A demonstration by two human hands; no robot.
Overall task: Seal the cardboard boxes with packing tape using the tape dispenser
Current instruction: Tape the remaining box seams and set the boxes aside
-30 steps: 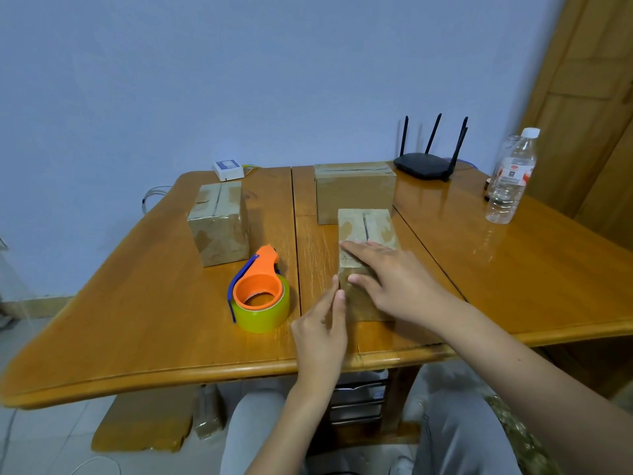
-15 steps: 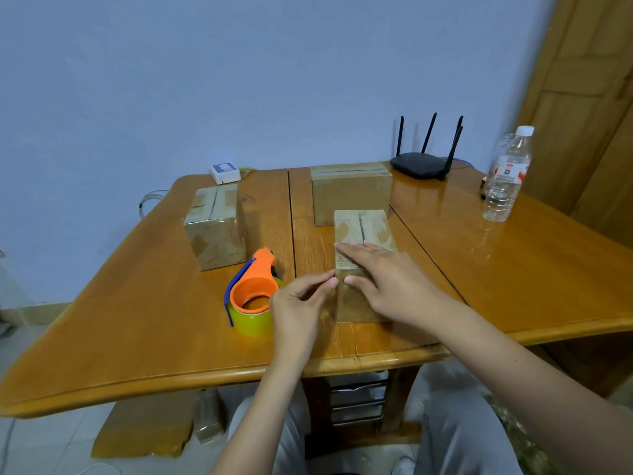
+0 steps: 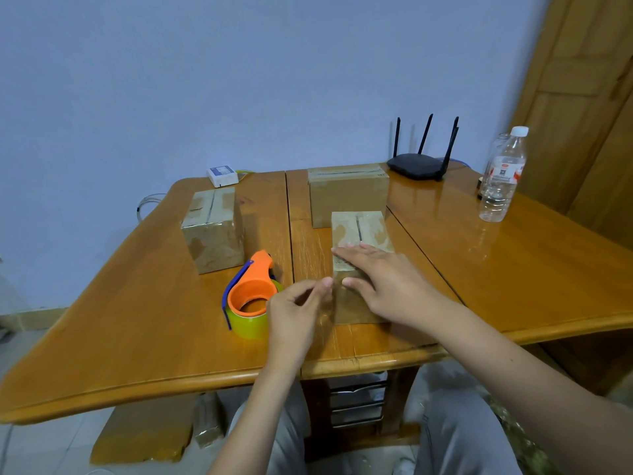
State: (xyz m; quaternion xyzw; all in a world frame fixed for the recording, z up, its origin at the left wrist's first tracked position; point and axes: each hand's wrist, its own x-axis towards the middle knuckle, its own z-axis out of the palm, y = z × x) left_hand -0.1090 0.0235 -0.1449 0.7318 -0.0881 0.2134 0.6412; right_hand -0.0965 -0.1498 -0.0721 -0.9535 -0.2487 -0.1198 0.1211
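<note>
Hands work a small, light-looking cardboard box [image 3: 359, 234] at the desk [image 3: 513, 269] front: right hand [image 3: 387, 286] flat on top, left hand [image 3: 294, 317] pinching, apparently tape, beside the dispenser [image 3: 251, 296], best gripped by its orange frame.

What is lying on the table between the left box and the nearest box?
In the head view, the tape dispenser lies between the left box and the nearest box, with the left hand beside it.

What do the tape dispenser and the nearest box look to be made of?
Tape dispenser: likely moulded plastic, smooth orange body with blue edge, over a yellowish glossy tape roll. Nearest box: brown cardboard, matte, with shiny patches that look like clear tape.
</note>
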